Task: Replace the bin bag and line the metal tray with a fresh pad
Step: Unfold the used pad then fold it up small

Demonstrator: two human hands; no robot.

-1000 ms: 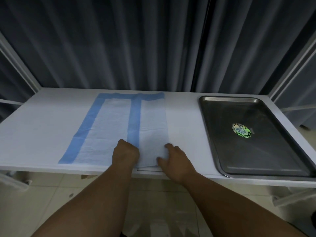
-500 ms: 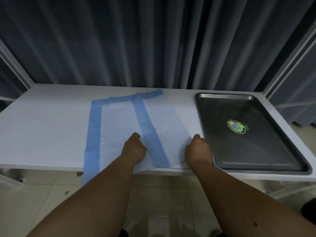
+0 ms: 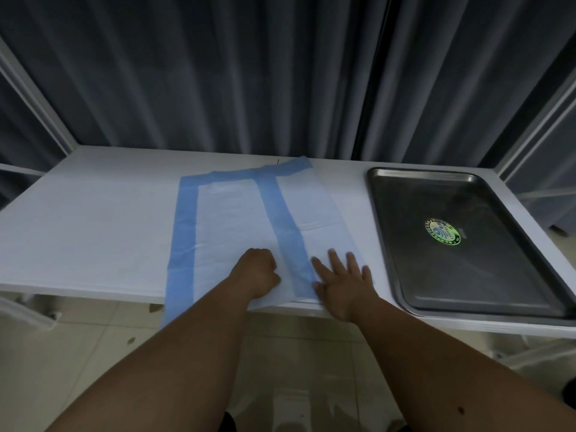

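a white counter (image 3: 93, 219) runs across the view in front of dark grey curtains (image 3: 218, 73). on it lies the pad (image 3: 237, 219), white with blue borders, partly folded so that one blue strip runs down its middle — its left blue edge hangs over the front edge of the counter toward the tiled floor (image 3: 78, 332). the pad sits slightly skewed, its far right corner angled toward the curtains.

the left hand (image 3: 257, 271) rests on the pad near the front edge, fingers curled under into a loose fist, just left of the middle blue strip; whether it pinches any of the pad cannot be told. the right hand (image 3: 343, 279) lies flat on the pad's right portion, fingers spread and palm down, just right of that strip.

the metal tray (image 3: 405, 275) sits on the right end of the counter, apart from the pad with bare counter between them. it is unlined — only a round green sticker (image 3: 442, 231) shows on its floor.
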